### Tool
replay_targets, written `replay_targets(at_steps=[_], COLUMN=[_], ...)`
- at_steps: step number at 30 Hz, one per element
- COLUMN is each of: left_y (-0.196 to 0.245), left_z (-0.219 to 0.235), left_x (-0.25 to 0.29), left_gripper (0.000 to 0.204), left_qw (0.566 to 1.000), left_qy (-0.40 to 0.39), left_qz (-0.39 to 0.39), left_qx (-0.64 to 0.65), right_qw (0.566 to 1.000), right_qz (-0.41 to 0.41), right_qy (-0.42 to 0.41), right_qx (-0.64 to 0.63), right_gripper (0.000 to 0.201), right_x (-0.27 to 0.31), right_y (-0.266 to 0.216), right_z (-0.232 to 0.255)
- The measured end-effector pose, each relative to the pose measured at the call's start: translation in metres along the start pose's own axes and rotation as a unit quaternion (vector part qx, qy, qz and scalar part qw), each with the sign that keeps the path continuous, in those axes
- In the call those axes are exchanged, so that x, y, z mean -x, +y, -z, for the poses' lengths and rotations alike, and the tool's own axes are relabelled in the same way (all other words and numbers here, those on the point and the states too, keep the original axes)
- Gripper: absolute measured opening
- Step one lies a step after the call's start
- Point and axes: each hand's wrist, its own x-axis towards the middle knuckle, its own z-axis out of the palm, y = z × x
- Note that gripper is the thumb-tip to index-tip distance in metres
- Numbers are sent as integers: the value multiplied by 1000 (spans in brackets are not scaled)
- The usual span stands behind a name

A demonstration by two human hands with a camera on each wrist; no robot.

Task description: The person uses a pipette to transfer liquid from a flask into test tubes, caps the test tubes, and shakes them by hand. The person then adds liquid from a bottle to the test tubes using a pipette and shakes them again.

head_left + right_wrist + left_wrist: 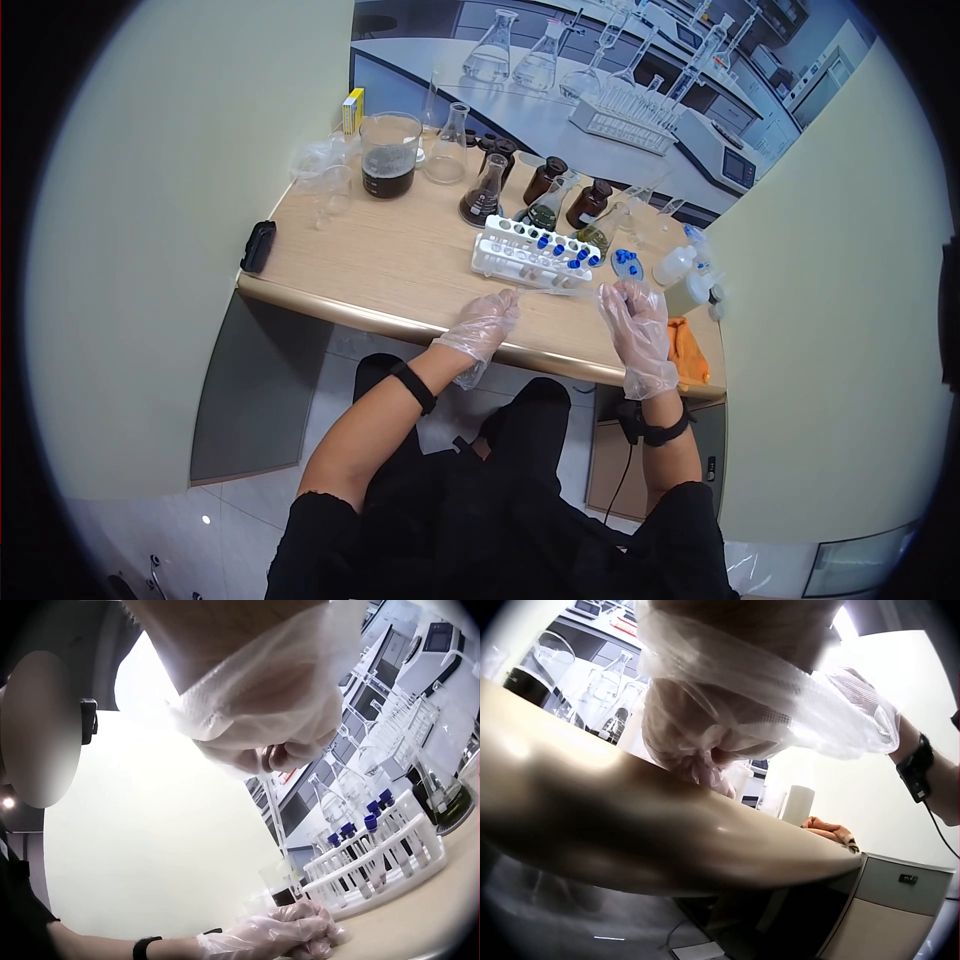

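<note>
I sit at a light wooden desk [400, 270] with clear gloves on both hands. My right hand [632, 318] pinches the top of a thin clear pipette [274, 802] between thumb and fingertips. The pipette [555, 291] runs across to my left hand [487, 322], whose curled fingers close on its other end by the desk's front edge. In the left wrist view those fingers [705, 761] are bunched against the desktop and hide what lies inside them. A white rack of blue-capped test tubes [535, 255] stands just behind both hands.
At the back stand a beaker of dark liquid [388, 155], conical flasks [485, 195] and brown bottles [545, 180]. A white squeeze bottle [672, 265] and an orange cloth [690, 352] lie to the right. A black object [258, 245] sits at the left edge.
</note>
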Motion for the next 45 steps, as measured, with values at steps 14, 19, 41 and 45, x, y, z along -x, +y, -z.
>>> replay_targets(at_steps=[14,19,41,45], left_y=[-13,-20,-6,-12], left_z=[-6,-9,1,-5], left_x=[-3,-6,0,-3], left_gripper=[20,22,30,31], left_qw=[1000,999,999,999], left_qy=[4,-6,5,3], left_qz=[-22,-5,-49,-31], left_qx=[21,37,16,-23], right_qw=[988,982,994,997], right_qz=[-71,-79,-10,-48], right_qy=[-2,86,-43,-53], right_qx=[-138,-150,98,2], right_gripper=[44,37,46,56], right_x=[-4,-17,-223,-220], right_y=[10,9,-26,-21], right_z=[-4,-4,-94,-100])
